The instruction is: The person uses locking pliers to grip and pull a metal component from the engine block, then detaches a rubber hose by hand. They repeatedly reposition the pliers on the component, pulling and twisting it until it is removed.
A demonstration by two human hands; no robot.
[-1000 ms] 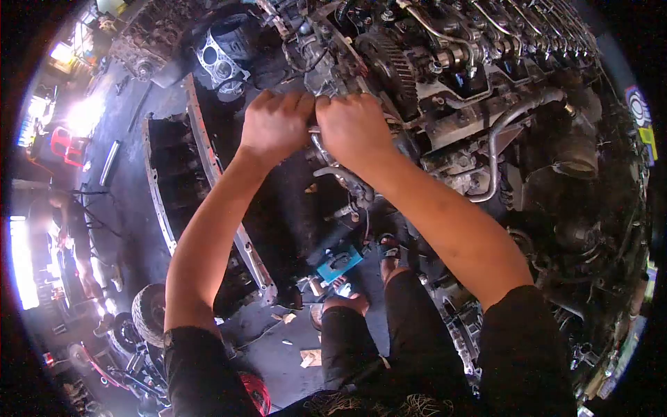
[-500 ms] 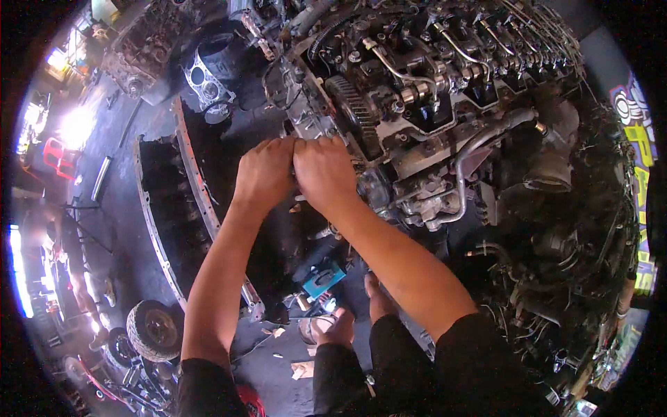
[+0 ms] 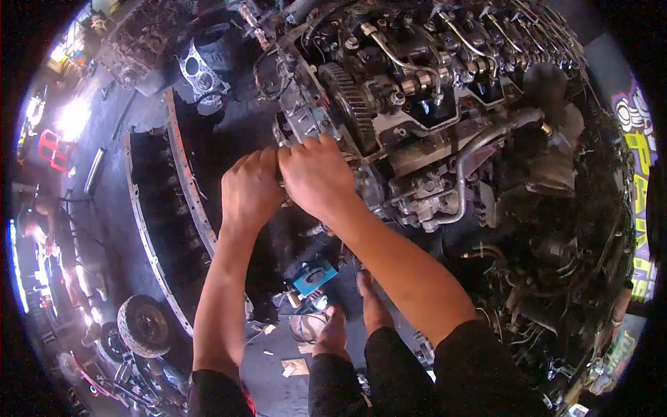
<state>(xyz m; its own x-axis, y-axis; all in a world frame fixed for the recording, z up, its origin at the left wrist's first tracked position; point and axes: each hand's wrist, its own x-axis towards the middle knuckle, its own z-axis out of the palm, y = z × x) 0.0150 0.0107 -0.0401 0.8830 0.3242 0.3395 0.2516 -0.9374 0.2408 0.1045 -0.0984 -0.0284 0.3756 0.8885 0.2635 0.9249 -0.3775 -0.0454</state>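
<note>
My left hand (image 3: 249, 187) and my right hand (image 3: 316, 174) are side by side, touching, knuckles upward. Both sets of fingers are curled tight around something I cannot make out, since the fists cover it. Just beyond them is the front end of a large open engine (image 3: 417, 128). A toothed gear (image 3: 349, 108) shows at this end, to the right of my right hand. Metal injector pipes (image 3: 385, 52) run over the top of the engine. A bent metal pipe (image 3: 461, 177) curves along its near side.
Two long curved metal rails (image 3: 144, 229) lie left of my arms. A wheel (image 3: 144, 326) is at lower left. Near my feet are a blue box (image 3: 316, 276) and a piece of cardboard (image 3: 294, 367). A red stand (image 3: 54, 149) is far left; hoses (image 3: 486, 251) hang at right.
Both fists have shifted slightly left in the view and stay closed together. The left hand sits a little lower. The surroundings have shifted slightly too, as my head moved.
</note>
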